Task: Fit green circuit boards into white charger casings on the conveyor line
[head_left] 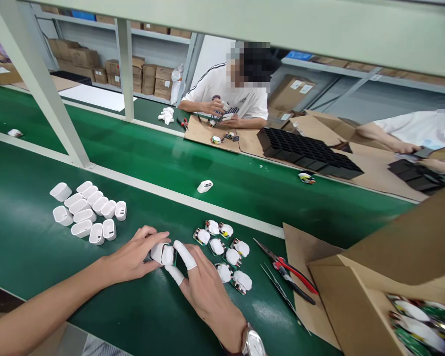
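Note:
My left hand (135, 257) and my right hand (203, 289) meet on the green mat (29, 247), pinching one white charger shell (162, 253) with a circuit board part at its end. White finger cots cover my right thumb and forefinger, and a watch (252, 343) is on that wrist. Several white-capped circuit boards (226, 252) lie just right of my hands. Several empty white shells (89, 212) are grouped to the upper left.
Red-handled cutters (291, 272) and tweezers (282, 291) lie on cardboard at right beside an open box (359, 306) of boards. A lone shell (205, 186) rides the green conveyor (170, 158). Two people work opposite with black trays (307, 153).

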Demonstrator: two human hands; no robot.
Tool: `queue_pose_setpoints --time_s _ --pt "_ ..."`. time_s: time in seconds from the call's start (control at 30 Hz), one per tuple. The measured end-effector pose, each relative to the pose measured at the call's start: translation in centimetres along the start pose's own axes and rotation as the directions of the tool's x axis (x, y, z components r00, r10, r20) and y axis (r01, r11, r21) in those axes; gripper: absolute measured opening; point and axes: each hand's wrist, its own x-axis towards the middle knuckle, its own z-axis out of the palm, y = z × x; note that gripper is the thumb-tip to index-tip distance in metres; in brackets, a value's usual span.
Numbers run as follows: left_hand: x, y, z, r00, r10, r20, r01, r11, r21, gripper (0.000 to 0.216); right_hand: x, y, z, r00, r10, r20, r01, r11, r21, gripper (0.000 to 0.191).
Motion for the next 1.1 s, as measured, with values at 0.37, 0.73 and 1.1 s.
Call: queue_pose_setpoints --time_s 0.37,0.73,1.1 --pt "-0.1 -0.1 0.1 0.999 -0.025 0.043 0.031 0.991 -0.132 0.062 -0.1 0.4 0.8 0.997 -0.053 0.055 0.045 0.991 0.125 0.023" --pt "-0.3 0.2 0.3 0.999 0.008 0.031 -0.006 0.999 -0.051 0.070 0.6 -0.2 0.8 0.994 -0.055 0.091 0.051 0.997 0.053 0.038" --pt "-0.3 2.0 0.2 0.930 0.354 -0.099 -0.270 0.840 0.471 0.017 -0.6 4.1 -3.9 0.965 0.066 -0.252 -0.087 0.994 -0.073 0.025"
